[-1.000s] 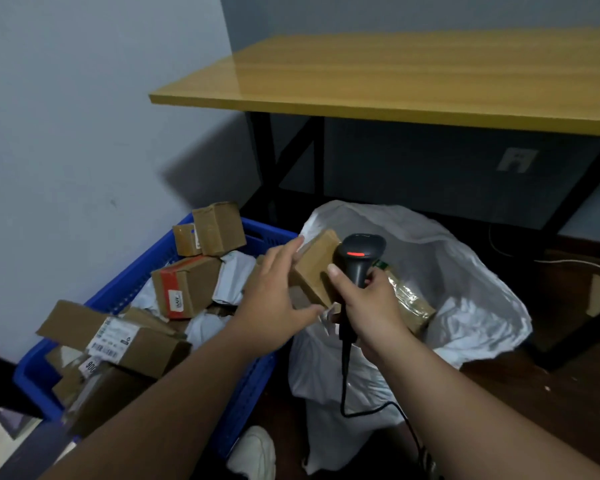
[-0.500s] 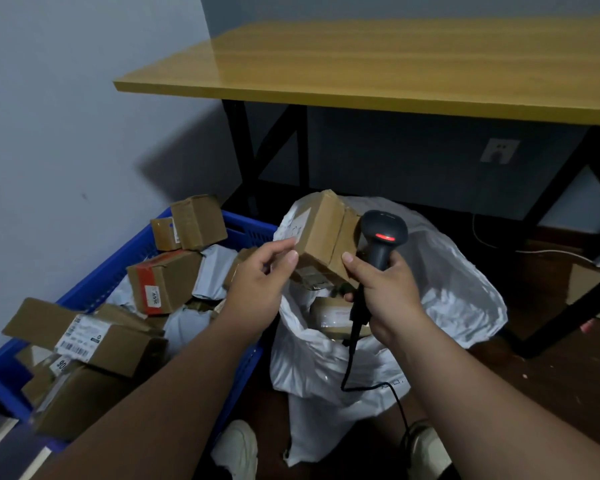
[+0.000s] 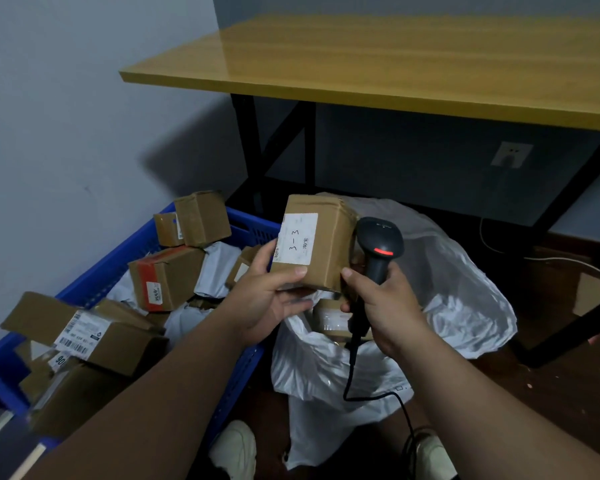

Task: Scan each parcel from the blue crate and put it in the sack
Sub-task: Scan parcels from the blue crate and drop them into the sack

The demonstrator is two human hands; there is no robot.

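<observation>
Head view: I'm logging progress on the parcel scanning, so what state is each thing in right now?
Held parcel: gripped by left hand, label facing camera.
Scanner: gripped by right hand, red light on.
Sack: open, parcels inside.
Blue crate: still heaped with parcels.

1 head-worn view, looking forward and down, close over crate (image 3: 94,271) and sack (image 3: 465,306)

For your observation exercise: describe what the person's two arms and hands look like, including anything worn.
Both forearms are bare, with no sleeves in view. The left hand and right hand wear no gloves, and no rings, watch or bracelet can be seen. The nails are short and unpainted.
</observation>
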